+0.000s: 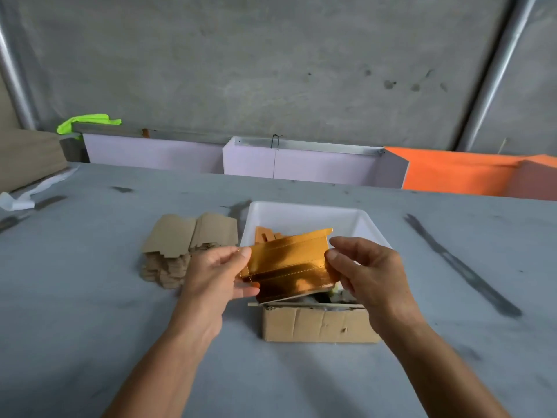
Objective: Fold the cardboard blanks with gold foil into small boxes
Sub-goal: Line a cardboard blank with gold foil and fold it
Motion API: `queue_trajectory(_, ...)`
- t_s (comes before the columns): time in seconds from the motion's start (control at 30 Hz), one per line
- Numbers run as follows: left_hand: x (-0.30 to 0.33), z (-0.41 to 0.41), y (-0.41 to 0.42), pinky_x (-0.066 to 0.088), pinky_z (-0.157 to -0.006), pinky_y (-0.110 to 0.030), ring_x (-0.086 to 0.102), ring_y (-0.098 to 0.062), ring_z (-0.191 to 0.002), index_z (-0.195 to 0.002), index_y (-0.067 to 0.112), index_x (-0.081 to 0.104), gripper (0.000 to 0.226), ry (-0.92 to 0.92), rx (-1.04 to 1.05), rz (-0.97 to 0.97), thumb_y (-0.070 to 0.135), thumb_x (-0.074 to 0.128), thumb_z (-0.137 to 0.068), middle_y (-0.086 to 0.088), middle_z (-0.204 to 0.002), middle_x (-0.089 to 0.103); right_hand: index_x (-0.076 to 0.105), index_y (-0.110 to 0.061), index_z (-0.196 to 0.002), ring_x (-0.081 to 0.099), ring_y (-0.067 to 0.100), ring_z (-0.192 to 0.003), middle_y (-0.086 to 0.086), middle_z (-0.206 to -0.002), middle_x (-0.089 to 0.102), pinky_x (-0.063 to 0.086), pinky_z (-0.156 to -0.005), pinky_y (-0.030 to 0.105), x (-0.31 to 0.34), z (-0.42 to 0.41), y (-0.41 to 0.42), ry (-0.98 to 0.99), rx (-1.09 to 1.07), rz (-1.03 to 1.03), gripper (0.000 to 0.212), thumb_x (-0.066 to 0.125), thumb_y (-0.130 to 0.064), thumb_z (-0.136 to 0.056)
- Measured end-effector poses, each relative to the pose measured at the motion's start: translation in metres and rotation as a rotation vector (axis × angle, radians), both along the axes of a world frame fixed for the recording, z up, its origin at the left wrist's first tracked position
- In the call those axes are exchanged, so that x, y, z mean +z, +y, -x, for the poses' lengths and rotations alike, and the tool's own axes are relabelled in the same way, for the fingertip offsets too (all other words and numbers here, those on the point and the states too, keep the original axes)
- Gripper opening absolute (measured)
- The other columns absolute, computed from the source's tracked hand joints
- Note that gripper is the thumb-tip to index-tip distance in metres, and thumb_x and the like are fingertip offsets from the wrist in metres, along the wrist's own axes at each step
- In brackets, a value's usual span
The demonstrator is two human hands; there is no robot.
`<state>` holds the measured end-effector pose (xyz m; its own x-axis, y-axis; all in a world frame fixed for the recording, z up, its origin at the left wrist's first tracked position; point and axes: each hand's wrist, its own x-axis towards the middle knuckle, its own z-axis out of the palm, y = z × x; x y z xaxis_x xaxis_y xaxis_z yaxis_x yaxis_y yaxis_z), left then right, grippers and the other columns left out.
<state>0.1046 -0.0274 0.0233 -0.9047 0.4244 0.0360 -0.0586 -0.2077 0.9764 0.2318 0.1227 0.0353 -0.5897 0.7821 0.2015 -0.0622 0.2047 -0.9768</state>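
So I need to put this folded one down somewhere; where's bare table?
Bare grey tabletop left of the left hand, below the brown blank stack; another patch between the white plastic tray and the dark streak. Crowded centre: tray, brown cardboard box.

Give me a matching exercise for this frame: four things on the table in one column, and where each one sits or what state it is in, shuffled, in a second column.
Things:
1. gold blank
2. stack of brown blanks
3. white tray
4. cardboard box

Places or states:
A. nearest the person, on the table
B. left of the tray, gold side hidden
C. held at both ends by the left hand and right hand
D. behind the box, with orange pieces inside

Pairs: 1-C, 2-B, 3-D, 4-A
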Motion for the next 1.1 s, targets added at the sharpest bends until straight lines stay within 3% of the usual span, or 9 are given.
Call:
queue_trajectory(0.17,-0.015,-0.021,-0.006,0.057,-0.062,-0.026,0.067,-0.015,-0.066,-0.082,0.012,0.073,0.008,0.155,-0.217,0.015,0.012,0.065,-0.083,-0.005,-0.076,0.067,0.073,-0.009,-0.091,0.047,0.011,-0.042,0.01,-0.066,0.064,0.033,-0.038,0.017,-0.015,-0.042,-0.001,0.105,0.112,0.052,0.025,0.072,0.009,-0.073)
queue_trajectory(0.23,-0.025,-0.029,-0.011,0.057,-0.071,-0.024,0.069,-0.014,-0.073,-0.082,0.012,0.074,0.009,0.276,-0.305,0.053,0.007,0.067,-0.08,-0.005,-0.078,0.071,0.075,-0.011,-0.082,0.053,0.013,-0.049,0.011,-0.063,0.064,0.037,-0.042,0.02,-0.026,-0.057,-0.002,0.096,0.164,-0.002,0.019,0.074,0.005,-0.072)
queue_trajectory(0.37,-0.055,-0.04,-0.019,0.052,-0.074,-0.018,0.068,-0.007,-0.075,-0.07,0.016,0.073,0.026,0.502,-0.357,0.234,-0.01,0.071,-0.074,0.002,-0.081,0.073,0.074,-0.012,-0.071,0.061,0.011,-0.062,0.009,-0.073,0.07,0.05,-0.057,0.023,-0.063,-0.08,-0.011,-0.004,0.221,-0.131,0.018,0.075,0.006,-0.072)
queue_trajectory(0.43,-0.071,-0.041,-0.022,0.052,-0.076,-0.021,0.067,-0.007,-0.077,-0.067,0.018,0.07,0.031,0.654,-0.368,0.324,-0.013,0.072,-0.069,0.007,-0.081,0.071,0.073,-0.013,-0.068,0.066,0.012,-0.07,0.003,-0.08,0.071,0.052,-0.066,0.025,-0.084,-0.086,-0.015,-0.086,0.222,-0.289,0.022,0.075,0.009,-0.072)
queue_trajectory(0.57,-0.095,-0.045,-0.027,0.046,-0.072,-0.014,0.061,0.001,-0.076,-0.074,0.021,0.066,0.029,0.957,-0.414,0.451,-0.006,0.072,-0.063,0.013,-0.082,0.065,0.073,-0.01,-0.07,0.065,0.0,-0.076,-0.008,-0.082,0.071,0.048,-0.069,0.012,-0.112,-0.093,-0.018,-0.16,0.198,-0.657,0.018,0.074,0.009,-0.07)
queue_trajectory(0.67,-0.102,-0.051,-0.028,0.044,-0.071,-0.018,0.057,-0.004,-0.077,-0.071,0.019,0.066,0.013,1.175,-0.443,0.521,0.01,0.072,-0.063,0.01,-0.078,0.063,0.074,-0.014,-0.071,0.065,0.009,-0.073,-0.007,-0.083,0.07,0.052,-0.064,0.021,-0.118,-0.097,-0.021,-0.235,0.206,-0.859,0.006,0.074,-0.008,-0.069)
queue_trajectory(0.77,-0.105,-0.056,-0.029,0.042,-0.071,-0.023,0.055,-0.011,-0.074,-0.067,0.02,0.062,0.01,1.295,-0.449,0.585,0.026,0.066,-0.074,0.008,-0.074,0.058,0.074,-0.017,-0.075,0.062,0.018,-0.069,-0.004,-0.083,0.068,0.049,-0.06,0.024,-0.12,-0.099,-0.022,-0.321,0.233,-0.96,0.009,0.079,-0.012,-0.069)
queue_trajectory(0.93,-0.102,-0.065,-0.027,0.038,-0.068,-0.025,0.056,-0.018,-0.065,-0.063,0.016,0.061,0.015,1.418,-0.408,0.664,0.017,0.074,-0.069,0.004,-0.068,0.056,0.071,-0.016,-0.072,0.059,0.021,-0.067,-0.002,-0.078,0.064,0.049,-0.055,0.025,-0.116,-0.099,-0.023,-0.414,0.261,-1.048,0.005,0.075,-0.017,-0.076)
queue_trajectory(1.1,-0.099,-0.066,-0.023,0.042,-0.065,-0.026,0.057,-0.015,-0.068,-0.063,0.018,0.062,0.02,1.461,-0.429,0.714,0.019,0.082,-0.066,0.006,-0.072,0.058,0.065,-0.008,-0.071,0.057,0.022,-0.064,0.001,-0.076,0.062,0.048,-0.055,0.03,-0.12,-0.097,-0.023,-0.42,0.261,-1.071,0.019,0.059,-0.015,-0.088)
